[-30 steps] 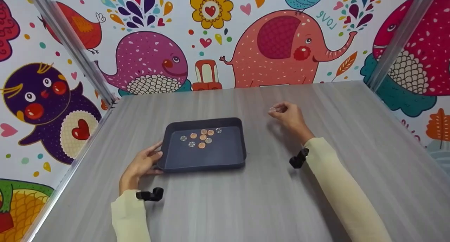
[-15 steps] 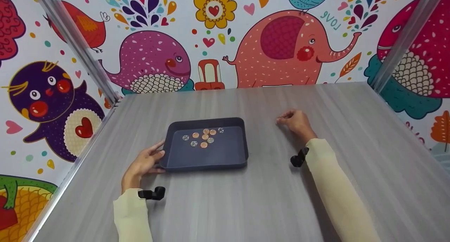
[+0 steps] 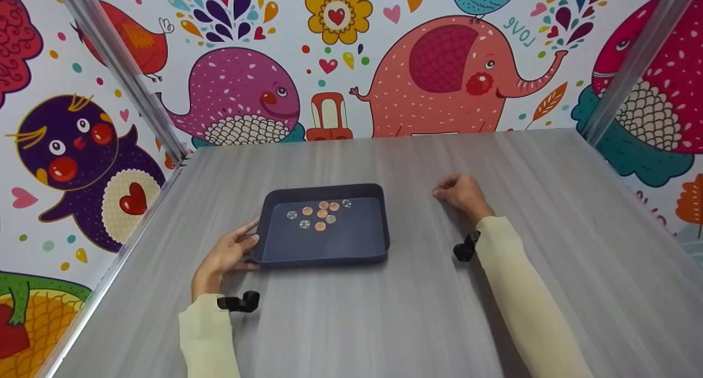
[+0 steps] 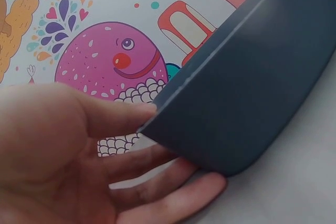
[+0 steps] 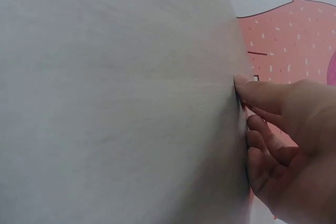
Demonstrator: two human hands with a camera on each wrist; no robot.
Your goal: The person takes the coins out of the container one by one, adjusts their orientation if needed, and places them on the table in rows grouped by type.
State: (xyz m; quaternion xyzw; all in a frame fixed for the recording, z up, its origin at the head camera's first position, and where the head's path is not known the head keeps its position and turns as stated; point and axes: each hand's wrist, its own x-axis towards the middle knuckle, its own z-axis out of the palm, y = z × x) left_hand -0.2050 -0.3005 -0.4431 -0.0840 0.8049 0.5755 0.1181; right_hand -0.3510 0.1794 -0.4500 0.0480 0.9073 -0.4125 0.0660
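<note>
A dark blue-grey rectangular baking tray stands left of centre on the table. Scattered in its far half lie several coins, some copper-coloured like this coin, others silvery like this coin. My left hand grips the tray's left side. In the left wrist view its thumb lies at the rim, with the other fingers against the outer wall and lower edge. Right of the tray, my right hand has its fingertips pinched together right at the table surface; the silvery coin it held is hidden by the fingers.
The grey wood-grain table runs back to a wall printed with cartoon animals. Metal posts stand at its corners. Each wrist wears a small black camera.
My right hand has come down to the table and slightly toward me, and the coin between its fingertips has gone out of sight. The left hand keeps its grip on the tray.
</note>
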